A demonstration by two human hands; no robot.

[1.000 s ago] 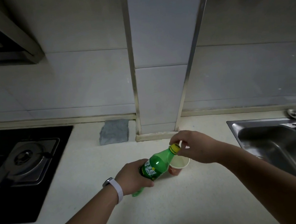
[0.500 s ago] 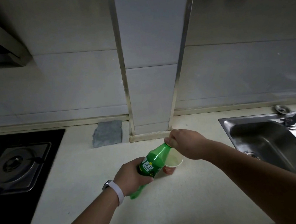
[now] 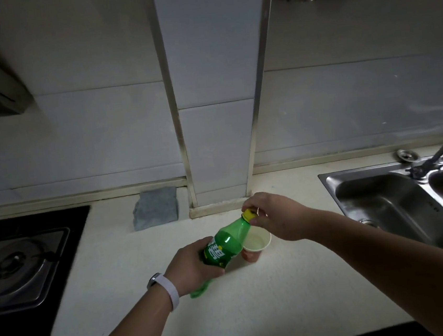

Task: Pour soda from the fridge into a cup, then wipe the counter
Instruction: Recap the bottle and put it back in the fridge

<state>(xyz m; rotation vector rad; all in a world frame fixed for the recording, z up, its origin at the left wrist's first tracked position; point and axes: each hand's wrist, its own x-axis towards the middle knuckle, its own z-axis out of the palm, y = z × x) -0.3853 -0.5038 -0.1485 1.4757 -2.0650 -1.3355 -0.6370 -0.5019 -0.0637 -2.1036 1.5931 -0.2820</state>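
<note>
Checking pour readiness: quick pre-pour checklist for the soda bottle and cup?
1. Cap off: not ok, still on the bottle, right hand pinching it.
2. Bottle held firm: ok, left hand wraps its body.
3. Cup upright on the counter: ok.
4. Cup empty: cannot tell.
5. Bottle neck over the cup: ok, tilted toward the rim.
6. Grey cloth available for wiping: ok, by the wall.
</note>
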